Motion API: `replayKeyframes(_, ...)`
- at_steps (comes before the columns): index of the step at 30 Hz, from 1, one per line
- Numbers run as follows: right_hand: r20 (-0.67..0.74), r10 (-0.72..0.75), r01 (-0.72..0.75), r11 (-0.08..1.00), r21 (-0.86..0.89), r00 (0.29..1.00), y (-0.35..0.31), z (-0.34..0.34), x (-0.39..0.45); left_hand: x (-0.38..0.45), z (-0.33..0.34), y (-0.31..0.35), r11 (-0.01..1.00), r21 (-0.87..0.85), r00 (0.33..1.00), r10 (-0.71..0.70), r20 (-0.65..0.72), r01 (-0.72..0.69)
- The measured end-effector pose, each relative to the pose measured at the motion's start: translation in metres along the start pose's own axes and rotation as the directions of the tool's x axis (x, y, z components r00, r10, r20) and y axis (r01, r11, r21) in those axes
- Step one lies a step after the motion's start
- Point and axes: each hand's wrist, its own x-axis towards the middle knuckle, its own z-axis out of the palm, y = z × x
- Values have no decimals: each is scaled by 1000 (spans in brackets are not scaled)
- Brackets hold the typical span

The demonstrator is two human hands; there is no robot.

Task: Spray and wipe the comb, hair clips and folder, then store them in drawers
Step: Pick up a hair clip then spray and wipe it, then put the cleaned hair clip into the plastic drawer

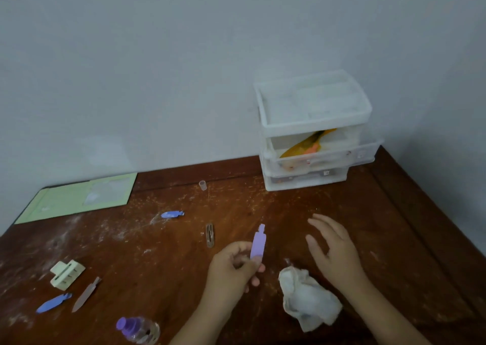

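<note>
1. Looking down at the wooden table [289, 213], I see my left hand [231, 271] pinching a lilac hair clip [258, 242] by its lower end; the clip points up and away from me, above the middle of the table.
2. My right hand [334, 250] is released, fingers spread and relaxed, holding nothing, just beyond a crumpled white cloth [307, 300] that lies near the front edge.
3. A brown hair clip [209, 235] lies flat just left of the lilac one, and a blue hair clip [172, 214] lies further toward the back.
4. Near the front left corner I see a cream comb-like piece [67, 274], a second blue clip [54, 303] and a grey-brown clip [86, 294] close together.
5. The spray bottle [138, 330] with a purple top is at the front edge, left of my left arm.
6. The green folder [76, 197] lies flat at the back left corner.
7. The white drawer unit [313, 131] stands at the back right, against the wall; its middle drawer is pulled out a little and shows something orange inside.
8. A small clear cap [202, 185] stands near the back edge, between folder and drawers.
</note>
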Motion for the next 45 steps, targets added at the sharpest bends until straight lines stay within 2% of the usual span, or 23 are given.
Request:
replayKeyframes(2, -158, -85, 75, 995, -67, 984, 8, -15, 36, 21, 7, 21, 997, 49, 997, 62, 36, -63)
replayKeyframes(5, -345, -150, 100, 982, -159, 927, 22, -34, 91, 57, 23, 62, 968, 153, 979, 188, 77, -198)
replayKeyframes(8, -445, -176, 70, 967, -244, 878, 40, -42, 130, 98, 46, 100, 925, 228, 952, 302, 52, -305)
replayKeyframes(11, -446, -184, 44, 951, -306, 876, 52, -47, 143, 133, 71, 130, 886, 302, 934, 350, 65, -353)
replayKeyframes(15, -451, -151, 41, 969, -245, 880, 61, -47, 142, 165, 101, 147, 786, 477, 916, 377, 134, -393)
replayKeyframes(18, -458, -141, 32, 971, -237, 878, 65, -44, 142, 179, 118, 145, 781, 506, 930, 325, 173, -367)
replayKeyframes(23, -432, -144, 32, 966, -255, 890, 65, -43, 141, 183, 131, 144, 722, 559, 913, 311, 264, -408)
replayKeyframes(28, -407, -85, -35, 960, -278, 909, 58, -45, 138, 175, 118, 143, 562, 670, 874, 334, 352, -484)
replayKeyframes(32, -435, -95, -34, 959, -280, 895, 52, -44, 136, 150, 78, 134, 411, 696, 797, 436, 418, -589)
replayKeyframes(34, -441, -125, 4, 964, -265, 889, 40, -37, 125, 132, 47, 117, 390, 686, 766, 503, 401, -614)
replayKeyframes(36, -428, -150, 49, 970, -238, 891, 20, -23, 107, 113, 11, 96, 385, 689, 748, 562, 353, -614)
replayKeyframes(39, -325, -114, 82, 990, -110, 939, -25, 7, 67, 89, -50, 62, 408, 755, 808, 527, 264, -513)
replayKeyframes(42, -134, -93, 100, 994, 45, 987, -78, 45, 22, 65, -120, 21, 461, 793, 865, 478, 156, -398)
replayKeyframes(45, 89, -109, 93, 982, 165, 990, -125, 88, -28, 34, -186, -25, 500, 815, 897, 438, 55, -294)
